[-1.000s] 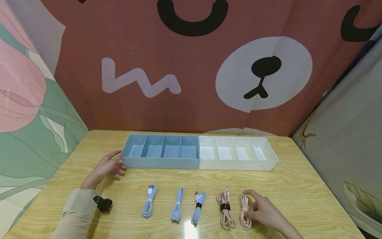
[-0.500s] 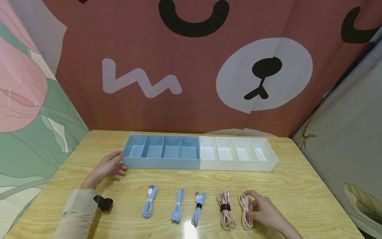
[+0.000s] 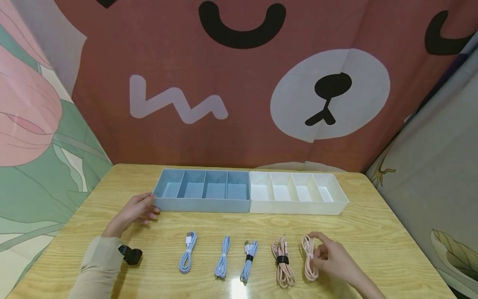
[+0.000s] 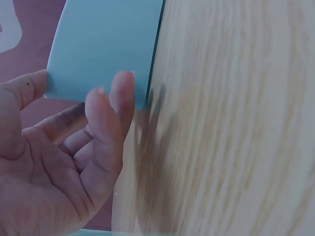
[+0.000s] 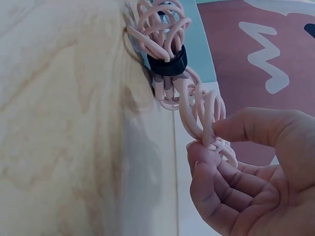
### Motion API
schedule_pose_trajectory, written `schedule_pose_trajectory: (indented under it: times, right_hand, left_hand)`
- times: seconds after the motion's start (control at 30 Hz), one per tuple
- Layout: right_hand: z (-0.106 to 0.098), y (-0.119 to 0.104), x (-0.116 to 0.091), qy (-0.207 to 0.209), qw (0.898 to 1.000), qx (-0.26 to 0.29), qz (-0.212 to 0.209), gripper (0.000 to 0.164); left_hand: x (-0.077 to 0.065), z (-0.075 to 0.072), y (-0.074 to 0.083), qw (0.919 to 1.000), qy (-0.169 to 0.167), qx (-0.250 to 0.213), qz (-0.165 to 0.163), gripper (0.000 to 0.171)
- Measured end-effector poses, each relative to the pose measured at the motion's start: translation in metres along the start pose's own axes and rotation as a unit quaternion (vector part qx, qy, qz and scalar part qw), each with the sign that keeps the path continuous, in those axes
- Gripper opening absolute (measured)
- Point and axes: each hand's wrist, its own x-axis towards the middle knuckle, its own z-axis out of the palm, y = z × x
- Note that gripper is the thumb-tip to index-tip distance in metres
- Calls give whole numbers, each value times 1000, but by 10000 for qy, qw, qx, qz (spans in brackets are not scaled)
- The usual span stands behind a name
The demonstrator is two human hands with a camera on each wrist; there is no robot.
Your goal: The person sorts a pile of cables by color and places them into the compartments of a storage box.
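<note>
My right hand (image 3: 334,257) pinches a coiled pink USB cable (image 3: 308,249) between thumb and fingers. In the right wrist view the looped pink cord (image 5: 197,110) stands up from the fingertips, its lower end partly hidden by them. Beside it lies a second pink cable coil (image 3: 284,274), bound with a black strap. At the far left my left hand (image 3: 135,211) rests against the end of a blue divided box (image 3: 201,205). The left wrist view has the thumb (image 4: 29,87) at the box's edge, with the other fingers loosely bent near its end wall.
A white divided box (image 3: 298,207) stands end to end with the blue one; the compartments seen in both hold nothing. Nearer the front lie three light blue cable coils: a left one (image 3: 187,253), a middle one (image 3: 222,257) and a black-strapped one (image 3: 248,261). A cartoon cloth hangs behind.
The right hand has raised the pink cable slightly and shifted it a little to the right. The left hand stays at the blue box, and the other cables lie where they were.
</note>
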Motion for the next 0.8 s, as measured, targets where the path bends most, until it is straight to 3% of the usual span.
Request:
schedule_pose_trajectory:
  times: [0.2, 0.5, 0.8]
  right_hand:
    - [-7, -5, 6, 18, 9999, 85, -65, 58]
    - [-14, -11, 16, 153, 9974, 167, -689, 54]
    - [-24, -20, 29, 254, 9965, 282, -751, 53]
  left_hand:
    - [-2, 0, 1, 10000, -30, 0, 21, 70]
    - [-3, 0, 1, 10000, 18, 47, -3, 70]
    - [-2, 0, 1, 10000, -29, 43, -45, 70]
